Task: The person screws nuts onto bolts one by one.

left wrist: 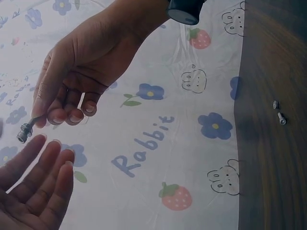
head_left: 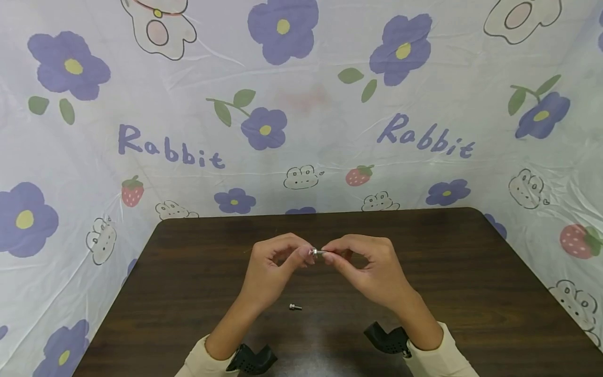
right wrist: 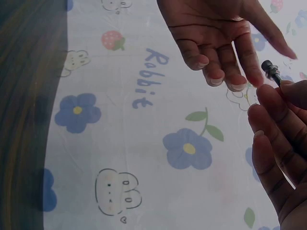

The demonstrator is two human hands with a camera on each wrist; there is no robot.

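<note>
A small metal screw [head_left: 316,252] is held up between the two hands, above the far half of the table. My right hand [head_left: 372,264] pinches its threaded end between thumb and index finger. Ring-like pieces sit around the screw [left wrist: 25,130] just behind its cylindrical head. My left hand [head_left: 278,264] is at the head end; in the right wrist view its thumb and index finger stand apart, with the screw head [right wrist: 266,64] near them and a gap showing. The other fingers of the left hand [right wrist: 211,43] are loosely bent.
On the dark wooden table [head_left: 471,283] lies another small screw [head_left: 294,307], nearer the person. A short round metal piece [left wrist: 276,104] is beside it in the left wrist view. A cloth printed with flowers and rabbits [head_left: 301,157] hangs around the table's back and sides.
</note>
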